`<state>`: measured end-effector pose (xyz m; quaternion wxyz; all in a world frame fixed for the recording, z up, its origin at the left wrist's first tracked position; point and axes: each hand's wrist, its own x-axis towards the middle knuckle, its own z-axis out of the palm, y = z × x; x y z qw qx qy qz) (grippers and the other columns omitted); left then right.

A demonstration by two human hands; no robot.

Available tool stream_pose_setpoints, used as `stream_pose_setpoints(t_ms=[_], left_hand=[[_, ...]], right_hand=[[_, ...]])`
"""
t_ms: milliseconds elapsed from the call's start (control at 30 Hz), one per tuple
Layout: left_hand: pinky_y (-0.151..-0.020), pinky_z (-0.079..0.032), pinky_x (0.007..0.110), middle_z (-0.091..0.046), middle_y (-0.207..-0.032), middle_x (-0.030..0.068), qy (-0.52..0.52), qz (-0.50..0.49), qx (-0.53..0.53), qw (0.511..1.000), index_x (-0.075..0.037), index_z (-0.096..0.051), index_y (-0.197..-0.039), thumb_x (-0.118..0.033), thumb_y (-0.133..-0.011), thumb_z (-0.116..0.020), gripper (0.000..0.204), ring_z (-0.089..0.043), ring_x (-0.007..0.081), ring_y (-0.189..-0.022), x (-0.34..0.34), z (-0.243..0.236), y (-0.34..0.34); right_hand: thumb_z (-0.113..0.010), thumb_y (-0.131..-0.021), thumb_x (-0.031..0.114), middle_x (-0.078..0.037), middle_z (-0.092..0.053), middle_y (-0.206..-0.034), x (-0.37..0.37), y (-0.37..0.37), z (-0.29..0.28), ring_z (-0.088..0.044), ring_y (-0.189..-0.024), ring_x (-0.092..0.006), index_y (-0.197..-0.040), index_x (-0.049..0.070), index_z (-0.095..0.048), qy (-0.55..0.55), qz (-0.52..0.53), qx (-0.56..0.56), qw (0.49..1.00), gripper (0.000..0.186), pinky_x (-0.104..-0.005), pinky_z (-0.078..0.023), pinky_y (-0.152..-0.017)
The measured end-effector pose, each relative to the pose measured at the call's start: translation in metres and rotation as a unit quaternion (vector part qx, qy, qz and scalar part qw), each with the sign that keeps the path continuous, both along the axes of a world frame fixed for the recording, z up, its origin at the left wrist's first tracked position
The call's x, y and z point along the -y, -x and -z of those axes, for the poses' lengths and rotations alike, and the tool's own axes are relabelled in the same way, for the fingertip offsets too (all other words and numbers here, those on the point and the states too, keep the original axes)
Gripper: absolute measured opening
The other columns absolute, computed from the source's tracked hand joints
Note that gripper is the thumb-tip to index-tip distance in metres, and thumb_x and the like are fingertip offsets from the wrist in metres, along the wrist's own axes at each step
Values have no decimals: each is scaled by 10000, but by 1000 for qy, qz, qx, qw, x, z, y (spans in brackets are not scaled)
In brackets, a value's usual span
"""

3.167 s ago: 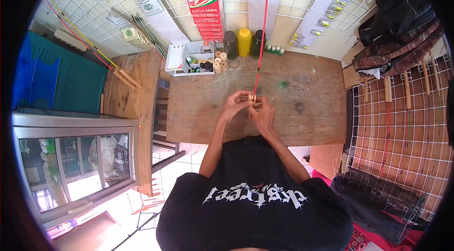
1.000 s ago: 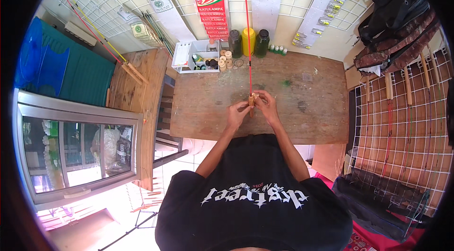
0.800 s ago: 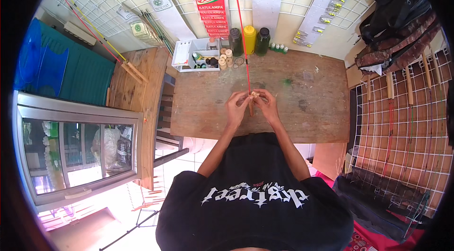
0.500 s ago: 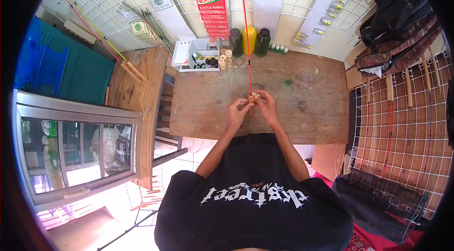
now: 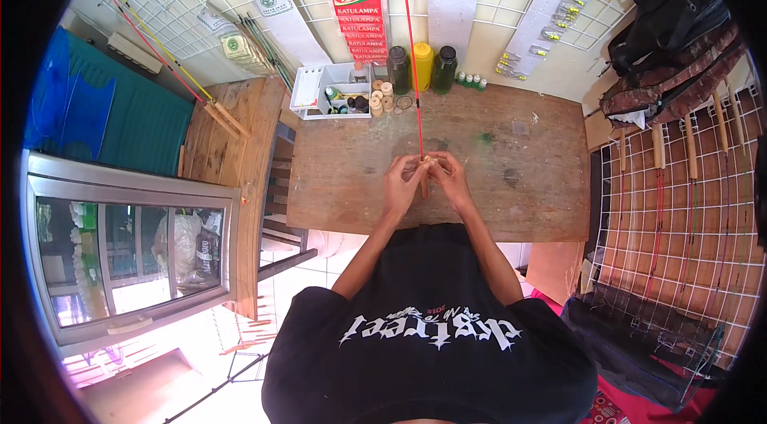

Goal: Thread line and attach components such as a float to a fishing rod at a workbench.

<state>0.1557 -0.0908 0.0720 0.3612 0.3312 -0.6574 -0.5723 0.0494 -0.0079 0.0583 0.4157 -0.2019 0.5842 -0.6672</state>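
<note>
My left hand [image 5: 403, 180] and my right hand [image 5: 447, 176] meet over the wooden table, both closed with fingertips pinched at the lower end of a thin red fishing rod [image 5: 411, 40]. A light brown grip [image 5: 425, 187] on that rod shows below my fingers. At its upper end, my right fingertips touch a small pale piece [image 5: 429, 160], too small to make out clearly. The rod points away from me, leaning slightly left across the table [image 5: 511, 200]. My left fingers partly hide the grip.
A white divided organizer [image 5: 313, 92], wooden rings [image 5: 382, 98], dark jars [image 5: 444, 68], a yellow bottle [image 5: 422, 64] and small bottles [image 5: 471, 80] line the table's back. Rods hang on the right rack [image 5: 671, 248]; a side bench [image 5: 224, 164] and glass-front cabinet [image 5: 132, 248] stand left.
Since the oldest frame the rod has swung left and more of its grip shows below my fingers. In the last second my left hand has moved slightly up along the grip.
</note>
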Motion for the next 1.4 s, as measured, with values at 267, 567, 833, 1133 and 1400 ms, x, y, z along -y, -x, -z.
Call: stream_pose_setpoints(t_ms=[267, 567, 833, 1133, 1400], left_hand=[[-718, -524, 307, -652, -881, 134, 60, 31, 94, 993, 7, -648, -900, -135, -766, -758, 224, -673, 207, -834, 2, 24, -10], [-744, -527, 319, -668, -968, 140, 26, 46, 47, 997, -2, -592, -1054, -60, -778, -727, 313, -666, 211, -892, 3, 37, -17], [-764, -528, 306, -668, -969, 121, 15, 65, 41, 997, -11, -602, -1069, -44, -779, -725, 317, -661, 192, -908, 3, 36, -32], [-798, -544, 311, -659, -1002, 123, -12, 50, 39, 998, -1, -589, -1087, -10, -790, -700, 317, -659, 199, -930, -7, 28, -43], [-787, -549, 310, -640, -1023, 134, 13, 25, 31, 999, -5, -571, -1156, -46, -805, -699, 376, -662, 198, -921, -18, 14, -46]], right_hand=[[-559, -939, 185, -91, -593, -1088, 1, 1, -2, -599, -1001, -171, -1191, 65, -547, 0, -9, 16, 1000, 279, -295, -518, -851], [-553, -938, 160, -91, -607, -1126, -2, -2, -13, -601, -978, -149, -1215, 55, -552, 3, -34, 22, 999, 296, -260, -505, -799], [-574, -923, 137, -102, -613, -1157, 5, 17, -42, -585, -1053, -160, -1227, 33, -556, 58, -94, -150, 983, 322, -285, -473, -872], [-617, -872, 82, -138, -669, -804, 23, -13, -100, -660, -740, -165, -1024, -9, -599, 26, -101, -323, 941, 178, -299, -523, -663], [-609, -880, 62, -100, -672, -781, 17, -26, -101, -655, -751, -130, -962, -24, -620, 28, -98, -309, 946, 119, -290, -538, -664]])
